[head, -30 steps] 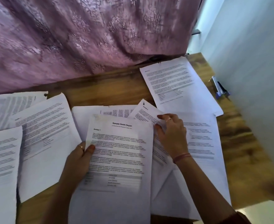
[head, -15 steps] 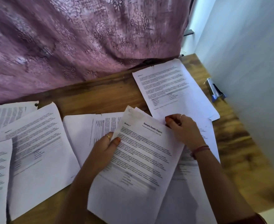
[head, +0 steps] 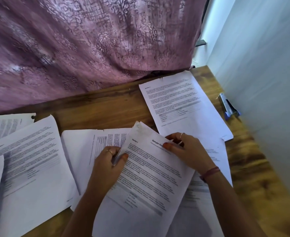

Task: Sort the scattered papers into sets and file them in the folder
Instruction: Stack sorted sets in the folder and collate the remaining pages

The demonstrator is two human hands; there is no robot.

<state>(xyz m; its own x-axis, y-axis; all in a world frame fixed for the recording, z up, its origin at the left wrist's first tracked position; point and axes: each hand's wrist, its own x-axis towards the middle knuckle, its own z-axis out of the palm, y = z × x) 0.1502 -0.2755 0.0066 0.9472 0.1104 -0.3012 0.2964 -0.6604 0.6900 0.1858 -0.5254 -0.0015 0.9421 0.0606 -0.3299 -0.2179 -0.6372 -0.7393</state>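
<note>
A printed sheet headed "Sample Health" (head: 151, 178) lies tilted across the middle of the wooden table (head: 96, 108), on top of other sheets. My left hand (head: 109, 165) grips its left edge, thumb on top and fingers curled under. My right hand (head: 186, 151) pinches the sheet's top edge near the heading. Under them lie a sideways printed sheet (head: 82, 151) and a sheet (head: 217, 156) at the right. Another printed page (head: 180, 103) lies at the far right. More pages (head: 31, 161) cover the left side. No folder is in view.
A blue and silver stapler (head: 229, 106) lies at the table's right edge by the white wall (head: 264, 82). A purple patterned curtain (head: 89, 41) hangs behind the table. Further sheets (head: 5, 124) reach the left frame edge.
Both hands have swung the "Sample Health" sheet to the right and tilted it over the sheets there. My right hand moved from a lower sheet to this sheet's top edge.
</note>
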